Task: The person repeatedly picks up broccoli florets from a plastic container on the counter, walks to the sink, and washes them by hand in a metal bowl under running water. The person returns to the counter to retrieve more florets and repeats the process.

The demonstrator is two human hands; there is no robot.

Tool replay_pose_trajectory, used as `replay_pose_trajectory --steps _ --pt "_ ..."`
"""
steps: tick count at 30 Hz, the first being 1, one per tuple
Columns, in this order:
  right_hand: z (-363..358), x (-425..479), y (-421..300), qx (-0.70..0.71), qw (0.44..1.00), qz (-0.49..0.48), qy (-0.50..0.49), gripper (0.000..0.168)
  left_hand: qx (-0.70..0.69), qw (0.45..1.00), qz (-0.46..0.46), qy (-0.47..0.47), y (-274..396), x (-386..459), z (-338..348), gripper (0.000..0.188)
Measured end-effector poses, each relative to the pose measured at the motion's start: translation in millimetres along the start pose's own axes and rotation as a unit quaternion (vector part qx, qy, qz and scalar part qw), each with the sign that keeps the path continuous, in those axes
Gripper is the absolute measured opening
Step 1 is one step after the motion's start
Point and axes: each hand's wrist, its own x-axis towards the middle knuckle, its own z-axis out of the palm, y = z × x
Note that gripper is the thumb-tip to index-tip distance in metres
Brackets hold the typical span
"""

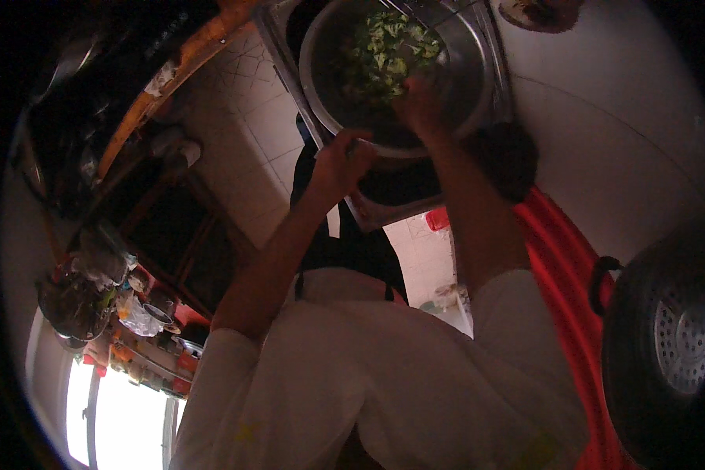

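Observation:
A wide metal basin (pixel 483 53) stands over a steel-rimmed sink (pixel 382 218) at the top of the view. Green florets, broccoli or cauliflower by their look, lie bunched in it as cut vegetable pieces (pixel 388 50). My right hand (pixel 420 108) reaches inside the basin, its fingertips at the near edge of the pieces. Shadow hides whether it grips one. At the basin's near left rim is my left hand (pixel 341 164), with curled fingers and thumb. Whether those fingers hold the rim or a small thing is too dark to make out.
To the right runs a pale countertop (pixel 599 106), with a dark pot with a perforated metal insert (pixel 687 346) lower down. Red cloth (pixel 555 264) hangs beside my right arm. Tiled floor (pixel 264 117) shows left of the sink. Cluttered shelves (pixel 147 311) stand farther left, by a bright window (pixel 129 417).

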Motion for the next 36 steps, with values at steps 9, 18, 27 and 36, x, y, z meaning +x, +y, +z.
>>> replay_pose_trajectory --steps 9,18,27,36 --pt "-111 -78 -95 0.34 0.94 -0.034 0.026 0.041 -0.219 0.975 -0.025 -0.015 81 11 6 0.044" --pt "-116 -121 -92 0.348 0.931 -0.071 0.083 0.036 -0.043 0.99 0.131 -0.025 74 -8 6 0.031" --pt "-141 -149 -110 0.314 0.948 0.016 0.042 0.024 -0.041 0.993 0.086 -0.073 97 -46 23 0.029" --pt "-136 -163 -125 0.312 0.942 0.056 0.107 0.029 -0.074 0.995 0.055 -0.037 106 -63 29 0.025"
